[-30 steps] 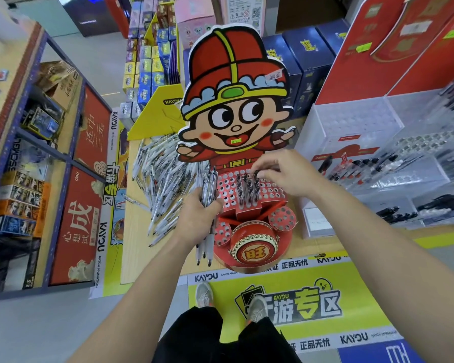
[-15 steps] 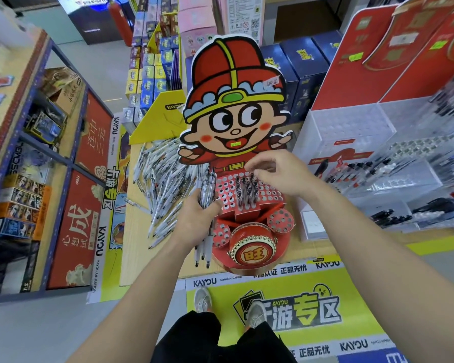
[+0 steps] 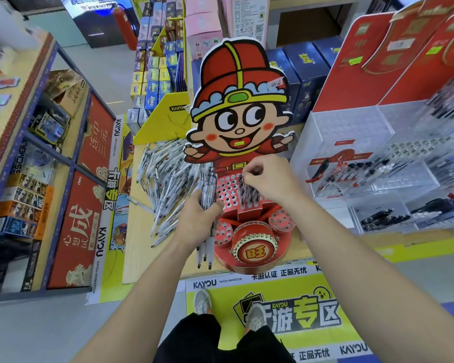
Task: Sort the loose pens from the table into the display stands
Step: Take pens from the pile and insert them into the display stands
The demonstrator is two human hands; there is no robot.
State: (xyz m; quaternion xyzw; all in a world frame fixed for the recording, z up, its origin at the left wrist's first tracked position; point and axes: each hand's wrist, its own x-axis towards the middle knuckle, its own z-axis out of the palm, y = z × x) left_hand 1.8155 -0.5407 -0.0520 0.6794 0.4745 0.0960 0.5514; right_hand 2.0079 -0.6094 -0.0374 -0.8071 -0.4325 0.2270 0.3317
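A red cartoon-figure display stand (image 3: 254, 247) stands on the wooden table (image 3: 139, 247), its holed tiers holding several pens (image 3: 247, 189) upright. My left hand (image 3: 197, 218) grips a bundle of clear pens (image 3: 207, 184) just left of the stand, their tips hanging below my wrist. My right hand (image 3: 268, 176) hovers over the upper holed tier, fingertips pinching the top of a pen there. A heap of loose clear pens (image 3: 165, 176) lies on the table to the left.
Clear acrylic pen stands (image 3: 378, 174) with dark pens fill the right side, red backboards (image 3: 393, 56) behind them. Blue boxes (image 3: 302, 72) stand at the back. A shelf unit (image 3: 37, 163) of boxed goods runs along the left. My feet show on the floor below.
My right hand has lifted slightly toward the back of the upper tier, fingers now pinched together. My left hand keeps its bundle in about the same place. The camera has tilted a little.
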